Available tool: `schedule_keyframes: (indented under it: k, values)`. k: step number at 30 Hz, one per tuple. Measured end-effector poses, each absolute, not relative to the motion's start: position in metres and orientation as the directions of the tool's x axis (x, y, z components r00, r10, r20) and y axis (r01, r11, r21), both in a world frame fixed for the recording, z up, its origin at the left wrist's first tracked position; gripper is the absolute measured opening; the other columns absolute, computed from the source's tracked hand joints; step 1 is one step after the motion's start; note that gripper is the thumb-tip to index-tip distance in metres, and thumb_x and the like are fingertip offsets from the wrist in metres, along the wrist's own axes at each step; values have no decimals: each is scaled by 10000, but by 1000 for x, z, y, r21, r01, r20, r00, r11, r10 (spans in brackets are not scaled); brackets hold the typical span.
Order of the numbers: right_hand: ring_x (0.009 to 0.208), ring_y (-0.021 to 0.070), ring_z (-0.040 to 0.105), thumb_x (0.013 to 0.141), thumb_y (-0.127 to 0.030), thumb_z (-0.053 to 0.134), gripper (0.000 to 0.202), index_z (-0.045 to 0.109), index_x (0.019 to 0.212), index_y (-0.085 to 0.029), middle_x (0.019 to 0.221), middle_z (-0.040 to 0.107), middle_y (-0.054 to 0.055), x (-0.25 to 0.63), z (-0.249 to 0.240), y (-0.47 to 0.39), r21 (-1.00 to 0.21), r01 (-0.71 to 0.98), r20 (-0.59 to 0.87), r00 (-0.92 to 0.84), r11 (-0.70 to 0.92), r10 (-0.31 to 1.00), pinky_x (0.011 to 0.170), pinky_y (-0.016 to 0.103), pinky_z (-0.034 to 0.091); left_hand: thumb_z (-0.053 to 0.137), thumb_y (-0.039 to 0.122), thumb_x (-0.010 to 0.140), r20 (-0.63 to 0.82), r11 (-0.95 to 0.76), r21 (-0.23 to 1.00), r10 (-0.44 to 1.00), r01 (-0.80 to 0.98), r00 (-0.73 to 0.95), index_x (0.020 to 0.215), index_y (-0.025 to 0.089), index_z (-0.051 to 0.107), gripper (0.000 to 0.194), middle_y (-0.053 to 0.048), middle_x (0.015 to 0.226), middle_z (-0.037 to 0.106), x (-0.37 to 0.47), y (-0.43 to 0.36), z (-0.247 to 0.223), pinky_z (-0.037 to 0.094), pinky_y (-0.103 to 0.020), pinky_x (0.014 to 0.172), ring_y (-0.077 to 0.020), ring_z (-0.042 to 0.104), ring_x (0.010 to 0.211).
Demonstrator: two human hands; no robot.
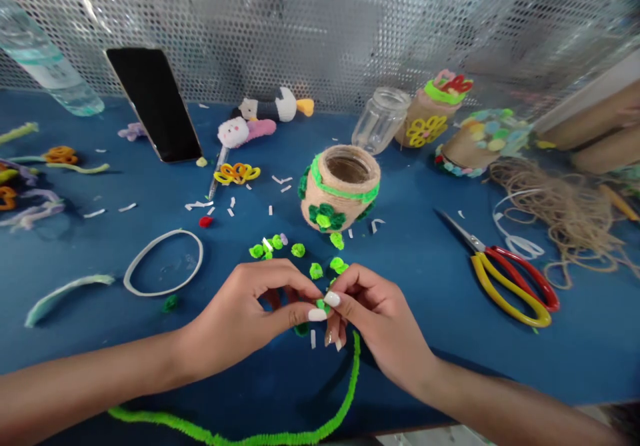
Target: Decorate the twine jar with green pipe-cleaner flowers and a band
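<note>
Both hands meet at the front middle of the table. My left hand [260, 306] and my right hand [377, 319] pinch the end of a bright green pipe cleaner [280, 437] between thumbs and fingertips. From the right hand its long free part hangs down and curves left past the table's front edge. Just beyond the fingers lie several small green pipe-cleaner curls [298, 250]. Behind them stands a twine-wrapped jar [325, 196], upright and open at the top, with dark green pipe-cleaner flowers on its side and a green band round its neck.
Scissors [515, 286] with red and yellow handles lie at right, near loose twine [555, 213]. A clear glass jar [380, 123] and decorated jars [430, 116] stand behind. A phone [155, 106], a water bottle [50, 66] and a white ring [165, 293] are at left.
</note>
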State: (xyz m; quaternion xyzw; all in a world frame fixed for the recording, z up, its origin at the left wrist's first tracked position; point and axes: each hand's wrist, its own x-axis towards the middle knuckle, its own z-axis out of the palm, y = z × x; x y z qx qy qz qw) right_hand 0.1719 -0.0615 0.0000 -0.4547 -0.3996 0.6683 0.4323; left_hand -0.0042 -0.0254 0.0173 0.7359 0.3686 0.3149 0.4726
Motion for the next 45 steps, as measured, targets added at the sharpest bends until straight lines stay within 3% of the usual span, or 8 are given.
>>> schedule_keyframes:
  k: [8, 19, 25, 28, 32, 37, 41, 45]
  values:
    - [418, 69, 519, 788, -340, 648, 236, 507, 694, -175, 503, 542, -56, 171, 0, -63, -952, -116, -261, -168, -282, 951, 414, 179, 435, 598, 216, 784, -117, -40, 965, 818, 258, 564, 737, 161, 668, 101, 3, 633, 596, -1, -29, 14, 421, -149, 427, -71, 517, 498]
    - [499, 85, 545, 861, -326, 557, 189, 494, 758, -180, 566, 572, -27, 170, 1, -71, -968, -63, -218, -277, -244, 936, 487, 207, 466, 596, 175, 708, -267, 127, 953, 779, 274, 568, 545, 149, 422, 239, 64, 511, 415, 0, -29, 15, 284, -158, 433, -52, 345, 478]
    - [478, 80, 557, 858, -307, 561, 198, 480, 731, -179, 541, 584, -30, 169, 1, -68, -972, -57, -212, -190, -226, 959, 483, 195, 481, 635, 177, 727, -92, -134, 922, 836, 364, 541, 714, 168, 641, 17, 27, 640, 576, -3, -26, 15, 360, -157, 463, -70, 480, 540]
    - [485, 82, 571, 854, -298, 569, 189, 488, 735, -175, 546, 602, -24, 167, 0, -68, -972, -71, -212, -155, -225, 965, 492, 191, 489, 657, 226, 734, -178, -40, 935, 806, 352, 564, 853, 198, 676, 123, 14, 741, 638, -5, -25, 14, 391, -148, 455, -74, 526, 559]
    - [493, 82, 580, 845, -298, 583, 184, 503, 744, -167, 557, 609, -20, 167, -1, -68, -972, -80, -206, -159, -221, 966, 493, 182, 486, 584, 278, 805, -275, 98, 939, 786, 328, 553, 769, 163, 655, 140, 18, 666, 618, -4, -26, 12, 403, -141, 434, -68, 532, 512]
    - [456, 59, 518, 853, -271, 568, 173, 499, 729, -173, 531, 533, -52, 169, -2, -71, -983, -19, -176, -182, -182, 967, 453, 159, 434, 529, 191, 826, -64, -245, 865, 813, 438, 579, 725, 148, 622, 145, 11, 644, 574, -4, -28, 14, 398, -175, 506, -79, 514, 547]
    - [457, 56, 503, 874, -202, 517, 154, 489, 724, -176, 542, 515, -51, 168, -8, -79, -989, 145, -53, -295, -10, 954, 465, 164, 408, 464, 58, 797, 18, -605, 681, 577, 413, 817, 669, 132, 598, 200, -3, 637, 540, -9, -24, 19, 356, -206, 520, -98, 499, 578]
    - [495, 79, 547, 887, -206, 491, 123, 497, 767, -179, 571, 553, -31, 167, -8, -81, -992, 127, -18, -319, 24, 948, 490, 184, 443, 457, 39, 812, -1, -591, 725, 511, 352, 859, 735, 144, 628, 214, 3, 679, 559, -12, -17, 24, 378, -190, 549, -89, 522, 611]
